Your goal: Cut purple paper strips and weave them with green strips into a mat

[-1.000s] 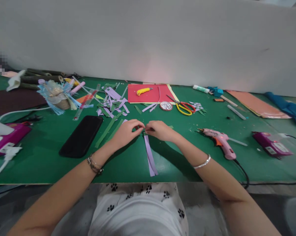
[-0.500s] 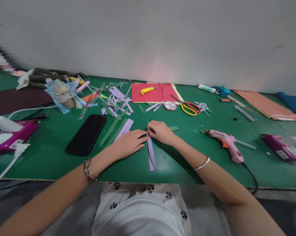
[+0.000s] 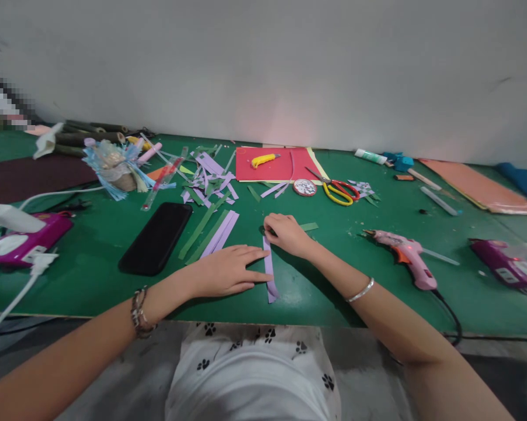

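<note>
Though near edge, room beside strip

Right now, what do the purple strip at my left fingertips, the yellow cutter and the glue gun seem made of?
Purple strip: probably matte paper, thin, curling at its near end. Yellow cutter: likely smooth plastic, evenly coloured; greyish tip, probably metal. Glue gun: likely hard plastic, rounded body, slight sheen.

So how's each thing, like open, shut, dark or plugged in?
Purple strip: lying down, touched by left hand.
Right hand: fingers curled at strip's far end.
Scissors: blades look closed.
Yellow cutter: on red paper, blade unclear.
Phone: dark.
Pink glue gun: on its side, glue stick in.
Left purple block: white plug in.
</note>
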Motion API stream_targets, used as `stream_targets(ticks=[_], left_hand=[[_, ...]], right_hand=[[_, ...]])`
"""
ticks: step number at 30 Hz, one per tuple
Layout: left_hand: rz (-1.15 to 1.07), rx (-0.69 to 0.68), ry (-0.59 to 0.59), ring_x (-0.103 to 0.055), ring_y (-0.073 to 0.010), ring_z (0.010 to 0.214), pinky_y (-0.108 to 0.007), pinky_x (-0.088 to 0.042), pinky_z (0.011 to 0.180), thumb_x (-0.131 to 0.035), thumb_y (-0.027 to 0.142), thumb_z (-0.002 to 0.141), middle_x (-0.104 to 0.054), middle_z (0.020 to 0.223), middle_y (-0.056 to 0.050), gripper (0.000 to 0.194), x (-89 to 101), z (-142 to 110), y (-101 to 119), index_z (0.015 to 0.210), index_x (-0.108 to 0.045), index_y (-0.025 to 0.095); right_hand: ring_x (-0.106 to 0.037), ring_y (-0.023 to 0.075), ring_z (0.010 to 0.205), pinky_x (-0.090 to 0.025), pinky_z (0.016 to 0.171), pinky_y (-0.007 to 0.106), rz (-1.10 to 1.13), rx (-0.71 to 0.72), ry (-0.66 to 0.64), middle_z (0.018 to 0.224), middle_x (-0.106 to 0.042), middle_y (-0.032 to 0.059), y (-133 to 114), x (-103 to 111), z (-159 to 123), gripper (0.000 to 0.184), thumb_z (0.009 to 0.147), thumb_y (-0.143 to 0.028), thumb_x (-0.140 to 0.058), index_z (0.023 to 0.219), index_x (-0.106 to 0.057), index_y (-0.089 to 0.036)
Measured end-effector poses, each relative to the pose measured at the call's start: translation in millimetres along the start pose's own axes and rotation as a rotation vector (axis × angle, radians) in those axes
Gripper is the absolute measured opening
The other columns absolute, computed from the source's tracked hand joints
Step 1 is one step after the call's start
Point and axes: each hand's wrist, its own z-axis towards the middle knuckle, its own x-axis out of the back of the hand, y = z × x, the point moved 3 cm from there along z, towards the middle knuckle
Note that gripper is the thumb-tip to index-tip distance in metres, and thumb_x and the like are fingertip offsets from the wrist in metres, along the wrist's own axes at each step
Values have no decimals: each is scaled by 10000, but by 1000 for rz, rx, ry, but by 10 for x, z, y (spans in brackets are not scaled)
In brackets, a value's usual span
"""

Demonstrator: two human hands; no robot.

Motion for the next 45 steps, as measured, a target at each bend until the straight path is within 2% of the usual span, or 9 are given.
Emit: stream_targets(ticks=[9, 11, 14, 17, 24, 30, 34, 37, 45], left_hand=[[-209, -44, -43, -320, -254, 1262, -458, -256, 1023, -444, 388, 850, -354, 1379, -68, 353, 26, -48, 130, 1197, -490, 348], [-224, 61, 53, -351, -254, 1238, -431, -303, 1001, -427, 449, 840, -347, 1379, -96, 442, 31, 7, 71, 1249, -443, 280], [-153, 352, 206, -356, -268, 1228, -413, -337, 979, -343, 461, 863, -356, 1356, -171, 560, -19, 107, -56, 1304, -346, 117], [-56, 495, 220, -361, -297, 1218, -434, -320, 985, -354, 477, 844, -390, 1323, -201, 611, -122, 193, -109, 1281, -347, 50], [24, 487, 149, -378, -293, 1200, -414, -306, 985, -409, 513, 799, -429, 1298, -183, 650, -132, 261, -75, 1259, -372, 55], [67, 493, 88, -392, -292, 1193, -441, -263, 1003, -442, 473, 806, -447, 1296, -164, 589, -49, 286, -43, 1238, -421, 73], [64, 488, 115, -416, -301, 1169, -440, -303, 975, -462, 480, 792, -481, 1260, -166, 576, -57, 281, -50, 1210, -457, 83], [48, 485, 125, -420, -315, 1161, -435, -336, 948, -465, 478, 790, -498, 1228, -183, 598, -73, 272, -61, 1219, -444, 61], [38, 457, 74, -436, -302, 1141, -417, -328, 959, -414, 454, 823, -503, 1213, -193, 598, -54, 283, -39, 1233, -413, 18]], right_hand=[[-479, 153, 774, -244, 665, 261, 15, -3, -2, 805, -561, 29, 12, -19, 2, 86, 762, -136, -418, 727, -483, -179], [-475, 159, 792, -248, 694, 274, 16, -6, -1, 816, -560, 33, 18, -16, 0, 82, 770, -148, -423, 729, -487, -179], [-469, 167, 832, -238, 774, 318, 6, -7, 12, 848, -558, 36, 22, -7, -2, 67, 774, -156, -435, 745, -492, -178], [-468, 164, 834, -215, 823, 355, 16, -25, 17, 841, -553, 29, 23, -10, -2, 72, 767, -145, -433, 747, -494, -178], [-484, 166, 836, -216, 851, 390, 58, -42, 15, 849, -553, 26, 76, 2, 12, 57, 759, -169, -474, 780, -526, -181], [-512, 188, 870, -261, 861, 417, 68, -51, 51, 870, -569, 54, 128, 194, 235, 141, 755, -109, -485, 864, -560, -158], [-514, 158, 855, -367, 760, 284, 217, 229, 13, 919, -564, 75, -132, 189, 482, 190, 779, -87, -462, 933, -560, -141], [-498, 161, 912, -368, 807, 276, 196, 460, -81, 966, -565, 73, -341, 87, 644, 178, 780, -118, -513, 939, -580, -162], [-521, 136, 820, -375, 665, 228, -13, 493, -162, 979, -547, 71, -408, -57, 871, 144, 795, -142, -513, 920, -585, -149]])
